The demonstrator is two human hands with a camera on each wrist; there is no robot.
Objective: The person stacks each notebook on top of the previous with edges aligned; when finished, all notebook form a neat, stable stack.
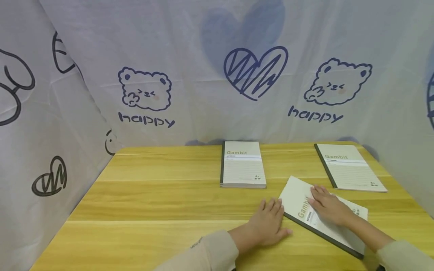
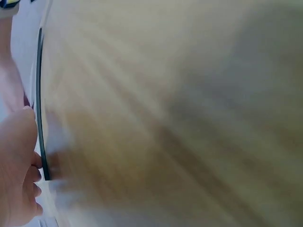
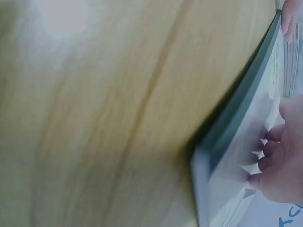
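Observation:
A white Gambit notebook (image 1: 320, 226) with a dark spine lies slantwise on the wooden table. My right hand (image 1: 330, 205) rests on its cover with the fingers extended. At the notebook's left corner is my left hand (image 1: 268, 224), its fingertips right at the edge and its thumb spread. In the left wrist view, the fingers (image 2: 34, 175) are beside the dark spine (image 2: 40, 109). From the right wrist, the notebook's spine (image 3: 241, 94) runs diagonally, and the right hand (image 3: 286, 156) touches the cover with its fingertips.
Behind the hands, a thick stack of Gambit notebooks (image 1: 242, 165) stands near the table's back edge. Another notebook (image 1: 350, 167) lies flat at the back right. A white printed cloth (image 1: 203, 105) hangs around the back and sides of the table (image 1: 152, 195).

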